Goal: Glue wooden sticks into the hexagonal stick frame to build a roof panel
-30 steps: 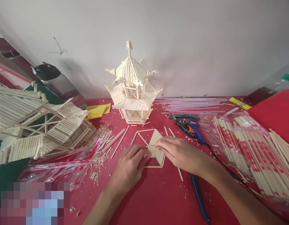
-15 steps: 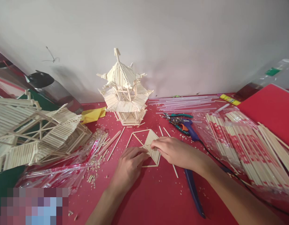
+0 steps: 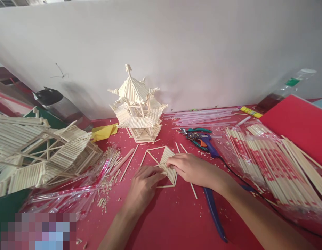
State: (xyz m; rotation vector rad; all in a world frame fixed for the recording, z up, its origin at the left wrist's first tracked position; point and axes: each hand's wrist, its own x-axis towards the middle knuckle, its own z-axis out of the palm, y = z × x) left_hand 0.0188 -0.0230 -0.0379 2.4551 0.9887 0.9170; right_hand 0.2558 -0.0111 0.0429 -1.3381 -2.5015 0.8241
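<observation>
A single head-worn camera looks forward and down at the red counter [image 3: 176, 222] from close above. It faces the white wall [image 3: 202, 52] behind, with both forearms entering from the bottom edge.

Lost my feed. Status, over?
Both hands, left and right, pressing flat bamboo-stick hexagon panel on red table. Nothing blocking; blue glue gun beside.

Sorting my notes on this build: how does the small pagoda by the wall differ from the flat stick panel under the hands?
The small pagoda stands upright in tiers, untouched; the flat stick panel lies on the red table, with the left hand and right hand on it. The pagoda looks finished; the panel's frame is only partly filled. Both are pale sticks.
</observation>
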